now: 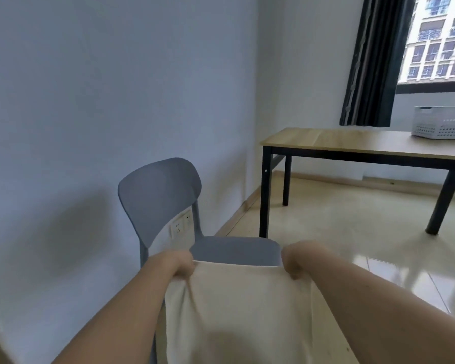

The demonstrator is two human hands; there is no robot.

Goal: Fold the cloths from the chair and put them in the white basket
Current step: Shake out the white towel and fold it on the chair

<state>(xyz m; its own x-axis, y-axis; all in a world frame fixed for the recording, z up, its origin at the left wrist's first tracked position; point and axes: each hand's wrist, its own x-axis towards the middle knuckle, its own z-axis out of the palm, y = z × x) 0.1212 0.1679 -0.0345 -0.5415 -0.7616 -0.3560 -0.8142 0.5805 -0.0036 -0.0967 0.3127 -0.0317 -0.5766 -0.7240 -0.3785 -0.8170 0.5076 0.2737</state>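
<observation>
Walls (90, 74): pale, plain | floor (352, 232): glossy beige tile | table (352, 143): wood top, black legs | window (441, 38): daylight, dark curtain (371, 61)

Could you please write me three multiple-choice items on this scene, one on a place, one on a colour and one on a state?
1. Where does the white perforated plastic basket stand?
A. on the wooden table with black legs
B. on the floor
C. on the chair seat

2. What colour is the plastic chair by the wall?
A. red
B. grey
C. green

3. How is the cream cloth held?
A. it lies untouched on the table
B. one hand holds it by the middle
C. the left hand and the right hand each grip a top corner

Answers: 1 A, the basket sits on the tabletop at the far right. 2 B, its back and seat are grey. 3 C, the cloth's top edge runs stretched between the two fists and the rest hangs down.
</observation>
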